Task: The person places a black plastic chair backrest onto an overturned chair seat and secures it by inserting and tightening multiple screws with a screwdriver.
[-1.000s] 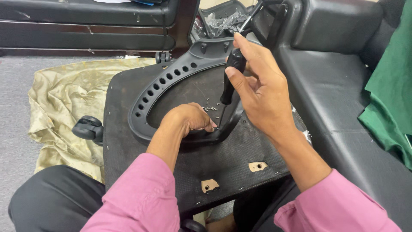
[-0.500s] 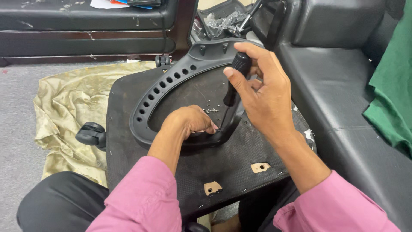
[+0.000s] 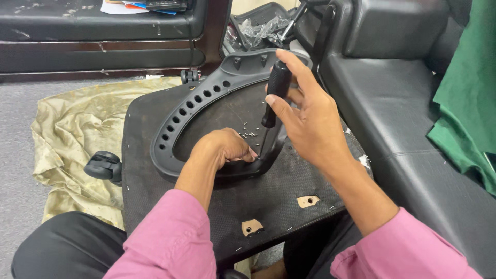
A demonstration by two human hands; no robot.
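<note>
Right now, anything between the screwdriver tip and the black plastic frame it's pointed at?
Nothing visible in the way. The right hand holds the screwdriver upright, its shaft running down to the inner edge of the frame. The left hand rests on the frame beside the tip, and its fingers hide the exact contact point.

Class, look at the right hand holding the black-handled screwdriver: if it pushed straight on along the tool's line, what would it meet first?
The right hand aims the screwdriver down. Its tip would likely first meet the black plastic frame beside the left hand's fingers, though the exact contact spot is hidden.
</note>
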